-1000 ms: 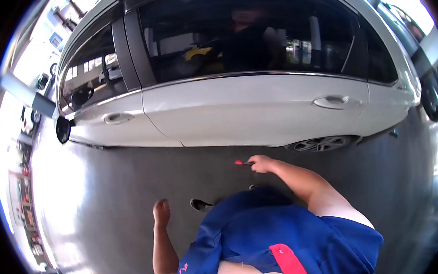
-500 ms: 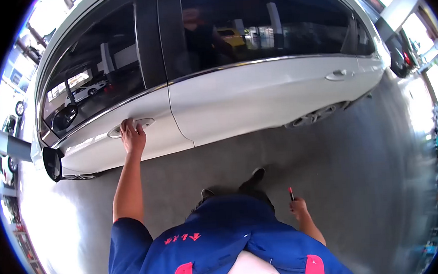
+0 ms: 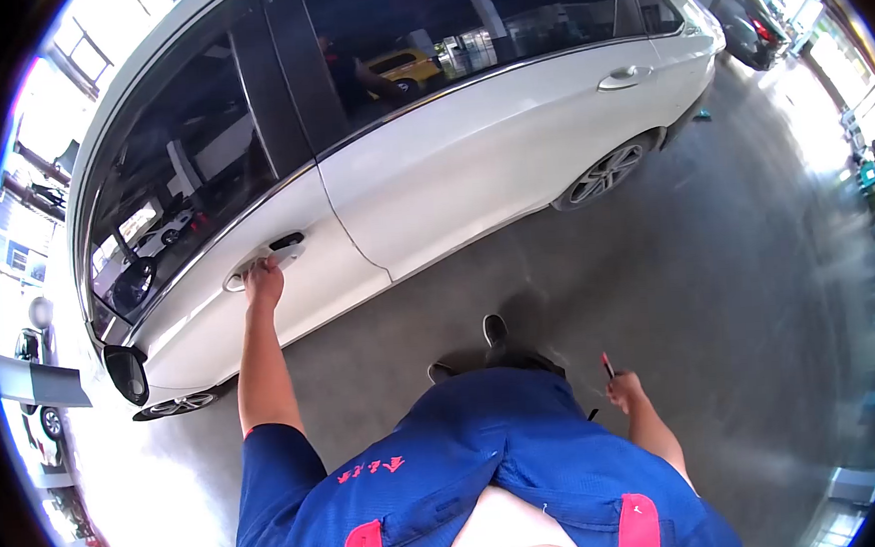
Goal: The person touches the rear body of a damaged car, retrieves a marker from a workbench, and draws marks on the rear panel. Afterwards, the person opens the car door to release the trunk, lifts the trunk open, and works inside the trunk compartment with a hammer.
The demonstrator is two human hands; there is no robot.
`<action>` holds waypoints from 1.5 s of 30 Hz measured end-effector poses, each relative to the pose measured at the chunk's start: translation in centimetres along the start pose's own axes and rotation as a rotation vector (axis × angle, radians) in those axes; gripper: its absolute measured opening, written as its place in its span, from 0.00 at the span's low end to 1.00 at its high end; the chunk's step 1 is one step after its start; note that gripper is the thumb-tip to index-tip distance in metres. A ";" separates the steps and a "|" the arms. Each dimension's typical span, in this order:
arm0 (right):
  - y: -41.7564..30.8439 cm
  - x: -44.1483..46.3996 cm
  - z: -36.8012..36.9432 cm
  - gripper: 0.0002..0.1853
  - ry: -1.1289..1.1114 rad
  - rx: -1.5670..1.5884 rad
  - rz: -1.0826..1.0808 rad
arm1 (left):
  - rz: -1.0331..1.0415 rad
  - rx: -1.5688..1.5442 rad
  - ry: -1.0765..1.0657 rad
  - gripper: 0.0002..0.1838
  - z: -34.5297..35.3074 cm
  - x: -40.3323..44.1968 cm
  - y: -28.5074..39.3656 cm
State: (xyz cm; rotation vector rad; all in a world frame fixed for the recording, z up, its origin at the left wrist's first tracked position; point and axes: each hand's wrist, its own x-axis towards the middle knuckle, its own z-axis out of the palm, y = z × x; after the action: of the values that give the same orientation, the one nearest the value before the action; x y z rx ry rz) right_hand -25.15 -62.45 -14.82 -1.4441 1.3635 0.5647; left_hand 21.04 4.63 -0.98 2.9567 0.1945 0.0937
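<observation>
My left hand (image 3: 264,281) has its fingers curled round the front door handle (image 3: 292,251) of a white car (image 3: 432,179). The handle stands out from the door, and a dark recess shows at its rear end. The front door looks closed against the rear door. Low at my right side, away from the car, my right hand (image 3: 625,391) is closed round a slim dark stick with a red tip (image 3: 607,365). Its exact kind is too small to make out.
The wing mirror (image 3: 126,375) juts out at the left, by the front wheel (image 3: 183,403). Behind are the rear door handle (image 3: 625,78) and rear wheel (image 3: 607,172). A dark car (image 3: 748,29) stands beyond, on the same grey floor (image 3: 439,303).
My view has turned, so the car sits more slanted. The front door handle is now pulled outward, opening a dark gap. My right hand still holds the red-tipped stick.
</observation>
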 end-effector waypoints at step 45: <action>-56.8 -14.4 49.8 0.10 -0.313 -0.090 -1.589 | -0.183 -0.098 -0.195 0.14 4.6 8.6 -27.5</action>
State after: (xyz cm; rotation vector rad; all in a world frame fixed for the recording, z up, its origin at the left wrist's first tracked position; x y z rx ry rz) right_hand 38.60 -21.76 -0.66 -1.8830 -0.2744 -0.2243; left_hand 26.51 31.87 -10.04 2.8121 0.4182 -0.2030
